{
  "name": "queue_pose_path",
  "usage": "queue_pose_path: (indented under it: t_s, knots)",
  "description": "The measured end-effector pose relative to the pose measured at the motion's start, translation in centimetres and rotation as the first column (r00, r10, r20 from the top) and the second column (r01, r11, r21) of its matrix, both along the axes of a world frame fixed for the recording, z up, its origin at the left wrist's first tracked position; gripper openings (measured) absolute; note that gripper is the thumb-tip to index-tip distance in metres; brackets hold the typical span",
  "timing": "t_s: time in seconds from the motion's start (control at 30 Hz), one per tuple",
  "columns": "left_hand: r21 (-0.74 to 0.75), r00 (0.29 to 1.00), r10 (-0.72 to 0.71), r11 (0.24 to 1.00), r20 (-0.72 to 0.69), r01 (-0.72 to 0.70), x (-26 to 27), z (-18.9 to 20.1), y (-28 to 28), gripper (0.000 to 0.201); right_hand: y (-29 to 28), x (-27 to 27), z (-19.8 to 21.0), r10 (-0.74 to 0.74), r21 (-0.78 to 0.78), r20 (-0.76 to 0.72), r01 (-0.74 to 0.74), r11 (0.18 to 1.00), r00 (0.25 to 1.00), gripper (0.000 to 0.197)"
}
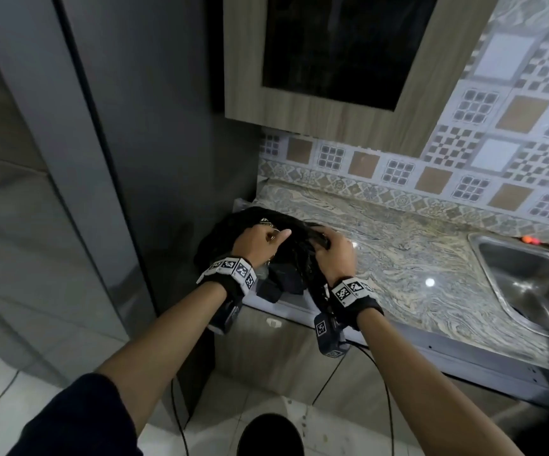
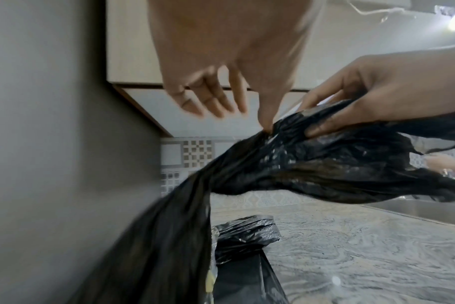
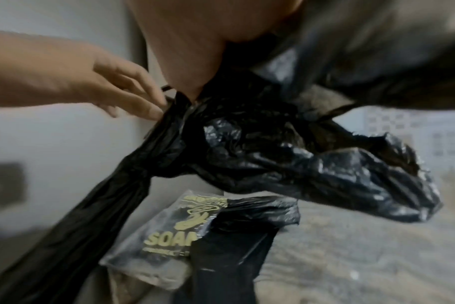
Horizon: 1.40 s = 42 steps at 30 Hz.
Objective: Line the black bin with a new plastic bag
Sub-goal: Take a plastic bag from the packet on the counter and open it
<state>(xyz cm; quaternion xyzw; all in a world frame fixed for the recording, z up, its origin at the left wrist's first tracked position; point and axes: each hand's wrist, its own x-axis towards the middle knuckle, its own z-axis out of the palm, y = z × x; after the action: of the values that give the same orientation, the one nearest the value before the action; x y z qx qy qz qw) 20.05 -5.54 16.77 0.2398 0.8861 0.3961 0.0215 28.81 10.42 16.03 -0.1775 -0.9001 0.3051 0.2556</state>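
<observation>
A crumpled black plastic bag [image 1: 230, 232] is held above the left end of the counter by both hands. My left hand [image 1: 274, 236] pinches a fold of it between thumb and forefinger [image 2: 266, 127], the other fingers spread loose. My right hand [image 1: 324, 241] grips the bunched plastic [image 2: 351, 160] just to the right. One twisted length of the bag [image 3: 99, 205] hangs down to the left. A dark round shape [image 1: 268, 434] sits on the floor below; I cannot tell whether it is the bin.
A clear packet of folded black bags [image 3: 179, 232] with yellow print lies on the marbled counter [image 1: 398, 251] under my hands. A grey fridge side [image 1: 154, 159] stands close on the left. A steel sink [image 1: 536, 284] lies to the right, a wall cabinet [image 1: 332, 60] overhead.
</observation>
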Motion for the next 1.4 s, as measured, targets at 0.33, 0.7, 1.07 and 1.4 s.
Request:
queue_pose_path:
  t_s: [0.33, 0.7, 1.07, 1.4]
  knots:
    - [0.316, 0.975, -0.021, 0.947, 0.223, -0.052, 4.4, 3.4, -1.7, 0.086, -3.5, 5.0, 2.3, 0.409, -0.411, 0.134, -0.325, 0.852, 0.903, 0.032]
    - [0.386, 0.946, -0.254, 0.908, 0.201, 0.162, 15.0, 5.0, 2.0, 0.065, 1.0, 12.8, 4.2, 0.332, -0.44, -0.158, -0.367, 0.82, 0.93, 0.063]
    - [0.171, 0.974, 0.11, 0.982, -0.199, -0.076, 21.0, 2.2, 0.1, 0.034, 0.7, 18.4, 1.8, 0.1, -0.3, -0.292, -0.191, 0.935, 0.951, 0.055]
    - [-0.049, 0.994, -0.034, 0.998, 0.105, 0.04, 20.9, -3.4, -2.8, 0.078, -2.7, 17.9, -2.5, 0.226, -0.19, 0.026, -0.217, 0.957, 0.974, 0.056]
